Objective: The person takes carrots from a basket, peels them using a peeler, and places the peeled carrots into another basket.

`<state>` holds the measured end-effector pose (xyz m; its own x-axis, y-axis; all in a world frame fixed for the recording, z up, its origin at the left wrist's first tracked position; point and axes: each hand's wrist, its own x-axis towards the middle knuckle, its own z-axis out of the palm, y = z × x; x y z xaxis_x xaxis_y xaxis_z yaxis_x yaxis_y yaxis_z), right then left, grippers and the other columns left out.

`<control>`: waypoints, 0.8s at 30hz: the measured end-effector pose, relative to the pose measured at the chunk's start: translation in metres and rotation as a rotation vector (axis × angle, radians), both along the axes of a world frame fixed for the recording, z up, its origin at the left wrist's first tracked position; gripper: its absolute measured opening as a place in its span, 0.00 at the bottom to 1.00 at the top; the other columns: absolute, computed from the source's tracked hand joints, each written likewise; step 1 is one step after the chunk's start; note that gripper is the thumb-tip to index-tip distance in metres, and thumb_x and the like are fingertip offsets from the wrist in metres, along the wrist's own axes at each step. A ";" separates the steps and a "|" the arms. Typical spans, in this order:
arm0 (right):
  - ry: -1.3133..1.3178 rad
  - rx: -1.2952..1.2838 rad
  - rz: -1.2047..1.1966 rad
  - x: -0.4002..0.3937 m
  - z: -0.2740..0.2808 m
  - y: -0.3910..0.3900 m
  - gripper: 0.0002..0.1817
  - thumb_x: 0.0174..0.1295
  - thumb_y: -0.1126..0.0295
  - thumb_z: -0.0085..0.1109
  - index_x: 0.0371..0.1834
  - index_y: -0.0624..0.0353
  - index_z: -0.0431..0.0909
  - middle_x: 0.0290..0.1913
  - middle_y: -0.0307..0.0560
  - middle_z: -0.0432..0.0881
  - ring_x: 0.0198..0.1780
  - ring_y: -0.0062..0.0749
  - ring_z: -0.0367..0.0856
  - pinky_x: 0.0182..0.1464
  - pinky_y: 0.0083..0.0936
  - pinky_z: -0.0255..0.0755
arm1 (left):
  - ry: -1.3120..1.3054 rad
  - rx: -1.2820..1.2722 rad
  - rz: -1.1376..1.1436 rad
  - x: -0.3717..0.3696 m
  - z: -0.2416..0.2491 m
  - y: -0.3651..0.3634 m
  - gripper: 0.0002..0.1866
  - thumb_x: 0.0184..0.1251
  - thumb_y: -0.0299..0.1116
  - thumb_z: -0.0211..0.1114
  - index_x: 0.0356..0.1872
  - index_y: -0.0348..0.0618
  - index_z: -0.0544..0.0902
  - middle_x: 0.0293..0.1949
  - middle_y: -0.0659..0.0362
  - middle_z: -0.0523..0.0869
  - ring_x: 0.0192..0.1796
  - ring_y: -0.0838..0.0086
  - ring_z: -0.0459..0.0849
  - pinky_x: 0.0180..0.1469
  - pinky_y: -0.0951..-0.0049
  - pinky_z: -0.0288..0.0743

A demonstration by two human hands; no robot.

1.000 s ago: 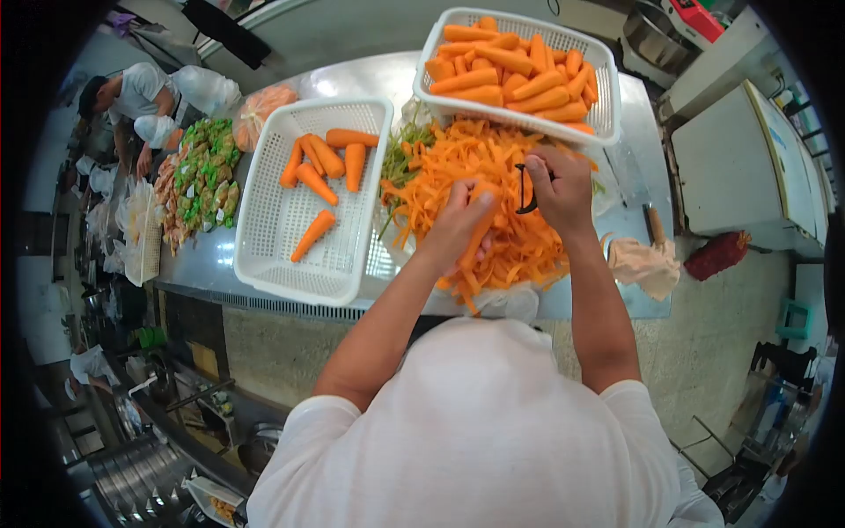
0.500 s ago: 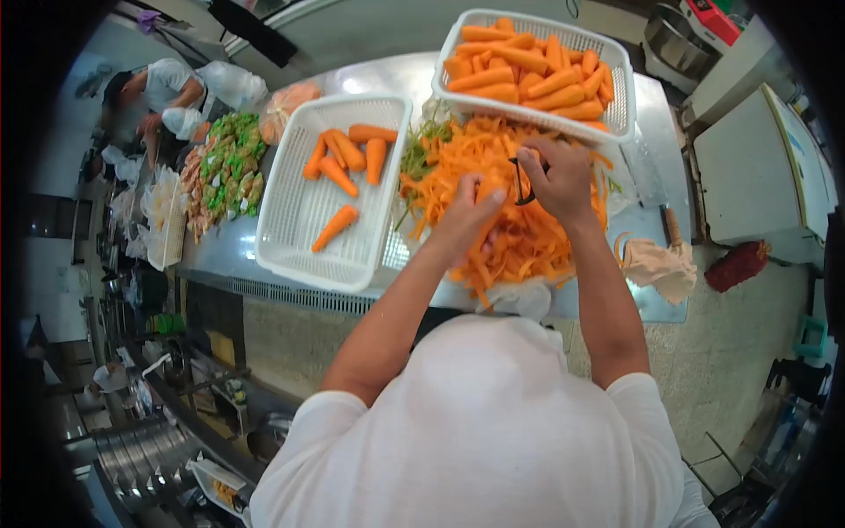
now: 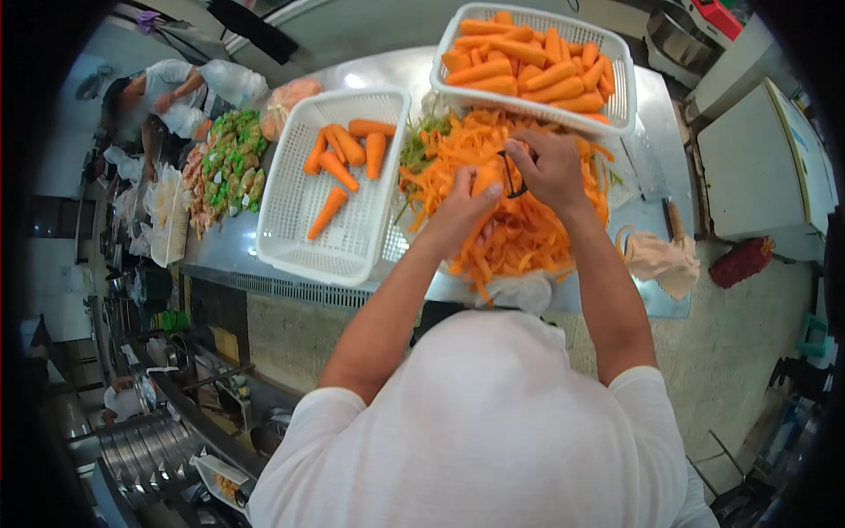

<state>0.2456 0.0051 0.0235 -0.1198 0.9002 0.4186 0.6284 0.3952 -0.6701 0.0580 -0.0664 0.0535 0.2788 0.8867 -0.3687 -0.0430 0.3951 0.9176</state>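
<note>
Hands work over a heap of orange peelings [image 3: 519,233] on the steel table [image 3: 656,167]. Left hand [image 3: 459,211] closed around a carrot [image 3: 483,183], held above the heap. Right hand [image 3: 547,165] clenched on a black peeler [image 3: 509,176], blade against the carrot's upper end. Left of the heap, a white basket [image 3: 290,211] with a few peeled carrots [image 3: 339,163]. Farther back, a second basket [image 3: 616,106] piled with carrots. Far left, bagged greens [image 3: 224,167].
</note>
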 end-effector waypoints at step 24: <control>-0.107 0.144 0.070 -0.010 0.025 0.002 0.20 0.71 0.47 0.61 0.33 0.51 0.88 0.22 0.46 0.83 0.29 0.44 0.82 0.43 0.42 0.65 | -0.143 -0.129 0.061 -0.008 -0.022 0.023 0.17 0.85 0.55 0.49 0.51 0.54 0.70 0.34 0.59 0.82 0.23 0.76 0.79 0.19 0.77 0.72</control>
<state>0.2352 0.0075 0.0481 -0.2311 0.8199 0.5237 0.6608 0.5274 -0.5340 0.0502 -0.0438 0.0319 0.2836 0.8516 -0.4408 -0.1963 0.5015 0.8426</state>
